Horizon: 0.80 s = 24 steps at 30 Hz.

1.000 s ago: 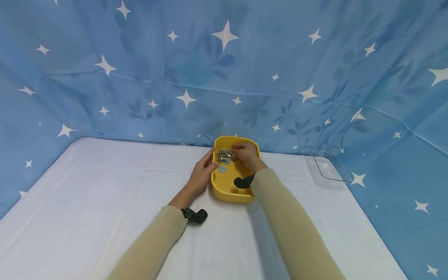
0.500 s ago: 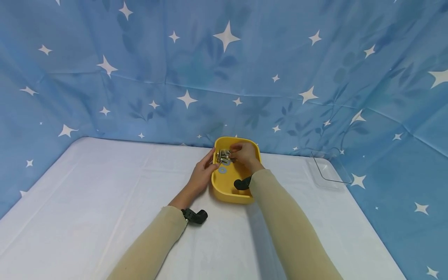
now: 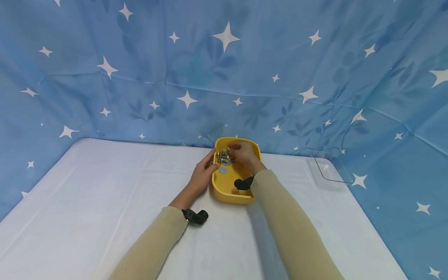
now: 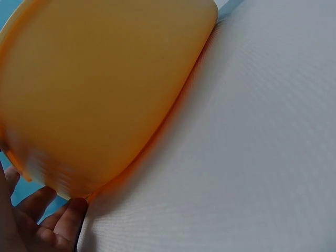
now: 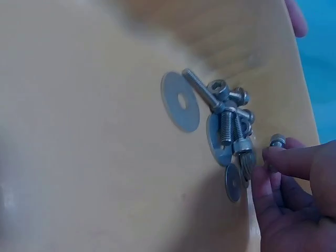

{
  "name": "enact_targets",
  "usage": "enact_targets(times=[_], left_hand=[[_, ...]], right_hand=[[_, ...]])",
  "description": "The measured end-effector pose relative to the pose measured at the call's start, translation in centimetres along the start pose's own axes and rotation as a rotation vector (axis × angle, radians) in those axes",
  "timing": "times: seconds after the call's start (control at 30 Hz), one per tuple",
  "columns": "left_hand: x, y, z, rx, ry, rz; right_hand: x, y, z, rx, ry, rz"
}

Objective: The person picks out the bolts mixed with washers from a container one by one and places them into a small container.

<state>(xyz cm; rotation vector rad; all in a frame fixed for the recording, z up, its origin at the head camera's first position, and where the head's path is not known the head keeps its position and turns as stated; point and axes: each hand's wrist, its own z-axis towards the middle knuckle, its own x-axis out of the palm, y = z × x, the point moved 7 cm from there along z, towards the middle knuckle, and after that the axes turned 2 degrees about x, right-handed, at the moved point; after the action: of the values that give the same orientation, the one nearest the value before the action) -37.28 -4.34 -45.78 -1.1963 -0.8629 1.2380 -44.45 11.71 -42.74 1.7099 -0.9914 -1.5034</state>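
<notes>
A yellow plastic bin [image 3: 225, 182] stands near the far edge of the white table. My left hand [image 3: 199, 175] grips its left wall, thumb at the rim; in the left wrist view the fingers [image 4: 71, 220] curl at the bin's outer side. Inside, my right hand [image 3: 244, 153] pinches a short socket-head bolt [image 5: 277, 140] between thumb and fingertips, beside the pile. That pile holds several metal bolts [image 5: 226, 126], heaped against the bin wall with flat washers. One large washer [image 5: 181, 102] lies flat at the pile's edge.
A clear plastic box [image 3: 325, 173] sits at the table's far right edge. Behind the white table [image 3: 105, 202] hangs a blue curtain [image 3: 196, 70] with white stars, close to the bin's far end. Each wrist carries a small black camera [image 3: 196, 216].
My right hand has shifted slightly within the bin, its fingertips moving a little left and up by the bolts. The left hand and the bin have stayed in place.
</notes>
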Motion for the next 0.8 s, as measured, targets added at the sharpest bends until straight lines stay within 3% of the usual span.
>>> enact_targets(times=[0.1, 0.33, 0.67, 0.8], left_hand=[[0.1, 0.0, 0.1, 0.002, 0.0, -0.001], [0.2, 0.2, 0.0, -0.003, -0.017, -0.022], [0.2, 0.2, -0.1, -0.008, -0.003, -0.012], [0.2, 0.3, -0.1, -0.013, -0.009, -0.006]], right_hand=[[-0.1, 0.1, 0.0, -0.015, 0.028, -0.02], [0.0, -0.2, 0.0, 0.015, 0.153, 0.068], [-0.7, 0.3, -0.8, 0.007, 0.229, 0.136], [-1.5, 1.0, -1.2, -0.012, 0.223, 0.106]])
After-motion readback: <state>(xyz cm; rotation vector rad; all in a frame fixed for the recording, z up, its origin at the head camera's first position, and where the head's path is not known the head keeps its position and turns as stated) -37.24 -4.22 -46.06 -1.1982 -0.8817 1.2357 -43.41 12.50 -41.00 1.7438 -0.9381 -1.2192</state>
